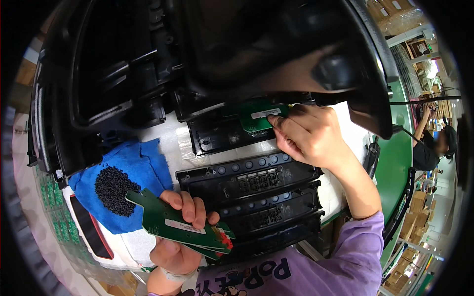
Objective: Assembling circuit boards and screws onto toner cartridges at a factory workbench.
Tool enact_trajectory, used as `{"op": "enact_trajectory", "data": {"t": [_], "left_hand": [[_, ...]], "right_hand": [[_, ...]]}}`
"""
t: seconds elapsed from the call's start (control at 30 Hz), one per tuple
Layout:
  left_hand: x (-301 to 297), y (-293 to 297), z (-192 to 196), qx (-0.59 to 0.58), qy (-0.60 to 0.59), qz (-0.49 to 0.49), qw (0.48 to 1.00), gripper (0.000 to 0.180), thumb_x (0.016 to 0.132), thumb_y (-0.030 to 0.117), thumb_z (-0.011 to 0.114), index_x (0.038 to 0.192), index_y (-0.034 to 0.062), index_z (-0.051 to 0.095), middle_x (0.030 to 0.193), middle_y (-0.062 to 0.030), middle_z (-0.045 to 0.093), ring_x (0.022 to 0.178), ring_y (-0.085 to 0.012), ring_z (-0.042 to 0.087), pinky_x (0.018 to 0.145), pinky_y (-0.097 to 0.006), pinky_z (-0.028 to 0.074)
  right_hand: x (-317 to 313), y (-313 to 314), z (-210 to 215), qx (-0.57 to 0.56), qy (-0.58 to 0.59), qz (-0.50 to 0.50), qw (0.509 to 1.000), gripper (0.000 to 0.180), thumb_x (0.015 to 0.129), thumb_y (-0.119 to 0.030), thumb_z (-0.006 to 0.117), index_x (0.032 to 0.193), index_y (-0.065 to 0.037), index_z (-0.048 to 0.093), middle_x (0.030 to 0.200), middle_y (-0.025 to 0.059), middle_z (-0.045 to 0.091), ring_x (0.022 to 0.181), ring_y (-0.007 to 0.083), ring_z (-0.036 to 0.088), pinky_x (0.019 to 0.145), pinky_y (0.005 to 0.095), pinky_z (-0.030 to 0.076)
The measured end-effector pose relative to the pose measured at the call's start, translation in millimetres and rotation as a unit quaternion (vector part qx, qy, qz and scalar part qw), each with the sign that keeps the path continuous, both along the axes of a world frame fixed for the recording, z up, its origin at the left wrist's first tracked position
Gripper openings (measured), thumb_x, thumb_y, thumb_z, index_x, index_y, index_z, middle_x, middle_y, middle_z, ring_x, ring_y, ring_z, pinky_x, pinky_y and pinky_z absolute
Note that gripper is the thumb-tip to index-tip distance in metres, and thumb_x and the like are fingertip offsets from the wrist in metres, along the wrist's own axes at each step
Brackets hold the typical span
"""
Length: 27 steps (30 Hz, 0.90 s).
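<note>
My left hand point(180, 246) is closed round a small stack of green circuit boards point(170, 220), which have a white label and red parts at one end. Farther off, my right hand point(308, 133) grips the edge of another green circuit board point(259, 116), its thumb by the white label. That board lies over a long black plastic panel point(222, 138); its far part is hidden under large black housings. Nearer to me lie several similar black panels in a row, one panel point(256, 177) showing round recesses and a grid of openings.
Big glossy black housings point(276, 49) overhang the work from the far side. A blue cloth point(148, 158) at left bears a pile of small black screws point(116, 190). Beside it lies a dark panel with a red rim point(91, 227). Another person point(434, 148) is at the far right.
</note>
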<state>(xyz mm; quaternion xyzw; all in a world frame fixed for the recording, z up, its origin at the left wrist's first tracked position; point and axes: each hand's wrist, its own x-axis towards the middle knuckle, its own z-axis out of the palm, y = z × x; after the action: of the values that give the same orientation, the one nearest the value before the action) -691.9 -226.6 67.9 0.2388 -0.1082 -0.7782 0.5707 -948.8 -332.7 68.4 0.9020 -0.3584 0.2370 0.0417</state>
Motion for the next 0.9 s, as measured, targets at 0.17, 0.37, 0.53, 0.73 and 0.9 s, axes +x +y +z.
{"op": "enact_trajectory", "data": {"t": [0.17, 0.37, 0.53, 0.73, 0.9], "left_hand": [[-1.6, -1.7, -1.5, -0.006, -0.018, 0.002, 1.0, 0.044, 0.072, 0.024, 0.064, 0.104, 0.0108, 0.037, 0.086, -0.0002, 0.036, 0.078, -0.0106, 0.041, 0.077, -0.037, 0.036], [-1.9, -1.0, -2.0, -0.014, -0.013, 0.001, 1.0, 0.043, 0.072, 0.024, 0.064, 0.104, 0.0103, 0.037, 0.086, -0.0005, 0.036, 0.078, -0.0109, 0.041, 0.078, -0.038, 0.036], [-0.8, 0.7, -4.6, -0.007, 0.011, 0.012, 1.0, 0.048, 0.067, 0.022, 0.067, 0.105, 0.0103, 0.041, 0.09, -0.0023, 0.044, 0.081, -0.0145, 0.046, 0.08, -0.038, 0.038], [-1.1, 1.9, -3.2, -0.014, 0.005, 0.017, 1.0, 0.05, 0.067, 0.023, 0.067, 0.107, 0.0097, 0.04, 0.089, -0.0031, 0.044, 0.082, -0.0151, 0.045, 0.081, -0.038, 0.039], [-1.3, 2.8, -2.5, -0.031, -0.018, 0.033, 0.999, 0.052, 0.071, 0.025, 0.068, 0.11, 0.0082, 0.039, 0.092, -0.0045, 0.044, 0.084, -0.0161, 0.045, 0.082, -0.038, 0.04]], "right_hand": [[1.3, -0.9, -1.9, 0.016, 0.0, -0.004, 1.0, 0.009, 0.066, -0.007, 0.067, 0.073, -0.005, 0.062, 0.054, 0.0019, 0.048, 0.048, 0.0189, 0.05, 0.043, 0.0297, 0.041], [-1.6, -2.5, -11.1, 0.056, 0.025, 0.029, 0.998, 0.013, 0.071, -0.007, 0.067, 0.064, -0.005, 0.056, 0.055, 0.0041, 0.048, 0.048, 0.0207, 0.052, 0.044, 0.0323, 0.042], [-3.9, -5.8, -2.6, 0.093, 0.049, 0.026, 0.994, 0.014, 0.071, -0.008, 0.067, 0.064, -0.004, 0.056, 0.057, 0.0047, 0.05, 0.05, 0.0218, 0.053, 0.044, 0.0325, 0.042], [-2.1, -5.5, 1.2, 0.094, 0.061, 0.011, 0.994, 0.016, 0.072, -0.008, 0.067, 0.062, -0.005, 0.055, 0.058, 0.0046, 0.052, 0.051, 0.0222, 0.054, 0.045, 0.0329, 0.042], [-0.1, -4.2, 5.3, 0.109, 0.085, 0.007, 0.99, 0.012, 0.072, -0.008, 0.067, 0.065, -0.004, 0.058, 0.059, 0.0056, 0.052, 0.053, 0.0244, 0.055, 0.047, 0.0333, 0.043]]}}
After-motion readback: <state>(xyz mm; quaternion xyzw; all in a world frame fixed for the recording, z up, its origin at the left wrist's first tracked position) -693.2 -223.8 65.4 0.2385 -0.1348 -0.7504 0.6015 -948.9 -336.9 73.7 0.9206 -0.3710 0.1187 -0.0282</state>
